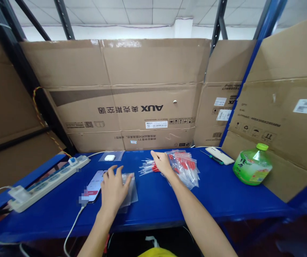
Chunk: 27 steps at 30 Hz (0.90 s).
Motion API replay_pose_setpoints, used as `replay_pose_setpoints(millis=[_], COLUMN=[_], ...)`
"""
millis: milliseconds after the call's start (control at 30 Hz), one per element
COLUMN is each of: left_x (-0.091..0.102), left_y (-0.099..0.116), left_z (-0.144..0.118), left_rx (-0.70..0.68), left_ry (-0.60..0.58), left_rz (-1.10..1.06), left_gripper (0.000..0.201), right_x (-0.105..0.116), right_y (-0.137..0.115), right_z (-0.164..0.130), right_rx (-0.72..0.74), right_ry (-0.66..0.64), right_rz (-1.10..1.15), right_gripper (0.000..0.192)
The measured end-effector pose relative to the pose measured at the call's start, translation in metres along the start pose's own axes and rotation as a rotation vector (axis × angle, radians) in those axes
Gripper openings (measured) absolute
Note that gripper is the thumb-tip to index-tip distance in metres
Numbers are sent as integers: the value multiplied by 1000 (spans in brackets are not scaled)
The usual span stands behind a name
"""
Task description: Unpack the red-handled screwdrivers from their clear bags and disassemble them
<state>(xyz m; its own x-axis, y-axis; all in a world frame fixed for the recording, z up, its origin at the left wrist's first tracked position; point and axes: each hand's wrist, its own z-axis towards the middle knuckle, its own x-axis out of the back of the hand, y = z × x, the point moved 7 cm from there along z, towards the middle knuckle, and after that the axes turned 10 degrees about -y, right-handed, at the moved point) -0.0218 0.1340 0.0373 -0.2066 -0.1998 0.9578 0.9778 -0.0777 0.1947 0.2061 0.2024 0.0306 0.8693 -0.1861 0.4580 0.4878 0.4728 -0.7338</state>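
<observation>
My left hand (113,187) hovers at or just over a few clear plastic bags (132,192), fingers spread and apart, holding nothing that I can see. A phone (93,185) with a lit screen lies just left of it, plugged into a white cable. My right hand (162,163) is at a loose bunch of thin pale rods with red ends (145,167). Its fingers are curled down onto the red ends, and the fingertips are partly hidden. Right beside that hand is a pile of clear zip bags (187,169) with red-ended pieces inside.
A white power strip (48,184) runs along the left. At the back lies a small white case (109,157) on a clear bag. A green-capped bottle (253,166), a pale flat object (219,155) and a green-handled screwdriver (216,159) stand or lie right. Cardboard walls (153,71) surround the blue table (169,207).
</observation>
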Motion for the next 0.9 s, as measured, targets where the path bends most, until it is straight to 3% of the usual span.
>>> replay_pose_setpoints(millis=[133, 300, 433, 567, 633, 767, 900], left_x=[-25, -39, -30, -32, -36, -39, -19], left_y=[14, 3, -8, -13, -14, -13, -16], left_z=[-9, -12, -9, -9, -11, -13, -10], left_rx=[-21, -64, -128, -137, -124, -143, -120], left_ry=[-176, -324, -331, -307, -279, -244, -126], left_rz=[-46, -75, -106, -115, -102, -79, -54], left_gripper=[71, 68, 70, 66, 61, 59, 66], right_x=[8, 40, 96, 160, 177, 177, 174], right_y=[-2, -3, 12, 53, 76, 112, 112], right_z=[-1, -7, -22, -50, -65, -81, -75], right_rx=[-7, -47, -147, -408, -507, -589, -551], right_ry=[57, 82, 126, 208, 180, 19, -26], right_rz=[-20, -16, -166, -405, -433, -287, -244], right_gripper=[58, 58, 51, 20, 29, 26, 14])
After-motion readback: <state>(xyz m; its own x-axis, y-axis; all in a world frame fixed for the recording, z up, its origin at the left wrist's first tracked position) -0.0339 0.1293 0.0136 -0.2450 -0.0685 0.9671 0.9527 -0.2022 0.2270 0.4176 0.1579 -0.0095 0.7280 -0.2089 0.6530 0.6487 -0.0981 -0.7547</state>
